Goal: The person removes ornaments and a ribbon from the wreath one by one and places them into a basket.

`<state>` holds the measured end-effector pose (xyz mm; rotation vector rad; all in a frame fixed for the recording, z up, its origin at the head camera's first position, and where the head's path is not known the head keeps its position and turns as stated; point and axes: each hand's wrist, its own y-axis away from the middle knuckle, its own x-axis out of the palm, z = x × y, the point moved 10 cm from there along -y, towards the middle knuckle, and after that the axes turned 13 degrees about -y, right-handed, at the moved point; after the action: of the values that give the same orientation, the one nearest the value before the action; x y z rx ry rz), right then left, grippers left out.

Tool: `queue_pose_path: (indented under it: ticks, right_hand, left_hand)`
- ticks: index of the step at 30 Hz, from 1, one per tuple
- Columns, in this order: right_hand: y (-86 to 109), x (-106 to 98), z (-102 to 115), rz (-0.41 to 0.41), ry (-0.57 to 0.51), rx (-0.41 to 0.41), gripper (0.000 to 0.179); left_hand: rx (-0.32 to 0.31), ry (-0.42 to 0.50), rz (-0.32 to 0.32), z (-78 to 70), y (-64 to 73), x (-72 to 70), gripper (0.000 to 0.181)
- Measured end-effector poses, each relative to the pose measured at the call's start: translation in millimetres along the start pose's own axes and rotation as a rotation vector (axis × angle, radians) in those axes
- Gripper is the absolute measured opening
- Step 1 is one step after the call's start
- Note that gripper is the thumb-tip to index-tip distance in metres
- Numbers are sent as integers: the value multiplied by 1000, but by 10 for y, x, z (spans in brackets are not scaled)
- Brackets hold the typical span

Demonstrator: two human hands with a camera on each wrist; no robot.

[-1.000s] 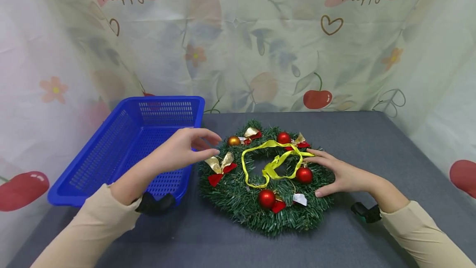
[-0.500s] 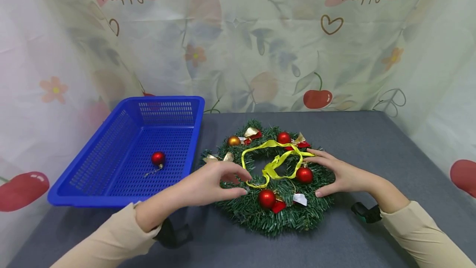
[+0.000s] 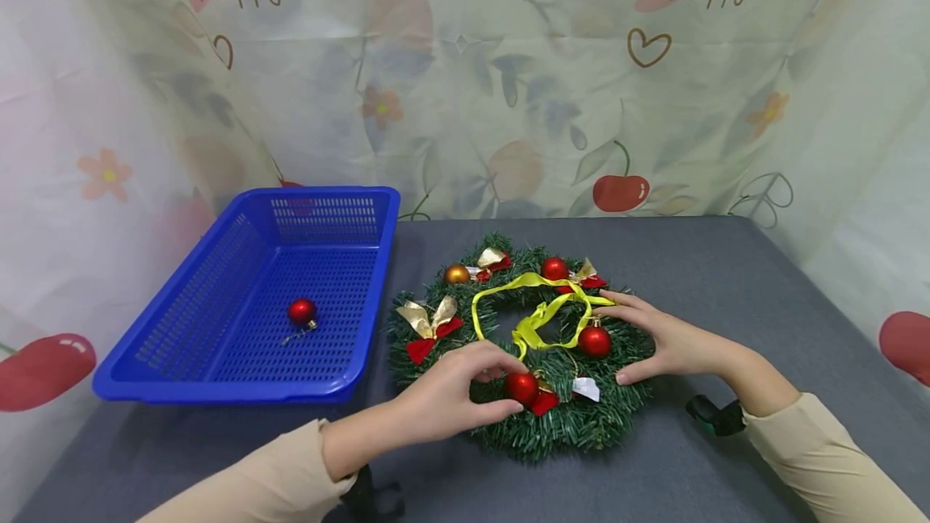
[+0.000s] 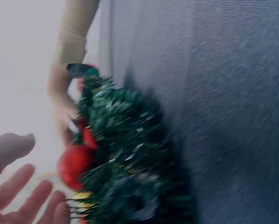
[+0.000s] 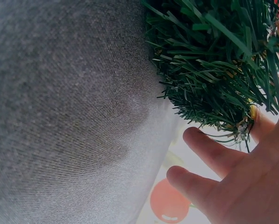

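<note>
A green wreath point(image 3: 465, 370) lies on the grey table, decorated with red balls, a gold ball point(image 3: 456, 274), red-and-gold bows point(image 3: 430, 329) and a loose yellow ribbon point(image 3: 534, 329). My left hand point(image 3: 450, 394) is at the wreath's front, thumb and fingers spread just left of a red ball ornament point(image 3: 521, 388). In the left wrist view a gap shows between those fingers and the red ball point(image 4: 76, 166). My right hand point(image 3: 672, 341) rests on the wreath's right side, fingers extended near another red ball point(image 3: 594, 340). The right wrist view shows its fingertips against the green needles point(image 5: 209, 70).
A blue plastic basket point(image 3: 240, 391) stands left of the wreath. One red ball ornament point(image 3: 301, 311) with a gold string lies on its floor. Behind the table point(image 3: 690, 257) hangs a printed curtain point(image 3: 465, 103).
My left hand has moved right and toward the front, from beside the basket to the wreath's front ball. The basket's ball, first hidden, has rolled slightly left. My right hand stays put.
</note>
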<state>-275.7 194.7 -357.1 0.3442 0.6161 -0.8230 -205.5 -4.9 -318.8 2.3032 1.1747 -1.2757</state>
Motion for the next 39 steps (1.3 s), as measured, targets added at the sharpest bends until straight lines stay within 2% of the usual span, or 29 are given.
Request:
queue_pose_path:
  ticks: [4, 8, 18, 30, 39]
  right_hand:
    - [-4, -1, -2, -2, 0, 3, 77]
    - [-8, -6, -10, -5, 1, 3, 78]
    - [-16, -8, -25, -5, 8, 2, 78]
    - [-11, -5, -23, -5, 6, -8, 77]
    - [-2, 0, -21, -1, -2, -6, 77]
  left_hand:
    - [3, 13, -55, 20, -33, 40, 33]
    - [-8, 26, -77, 64, -68, 76, 34]
    - [-48, -6, -63, 171, -101, 184, 35]
    - [-52, -69, -49, 164, -103, 226, 34]
    - [-42, -59, -36, 154, -80, 190, 31]
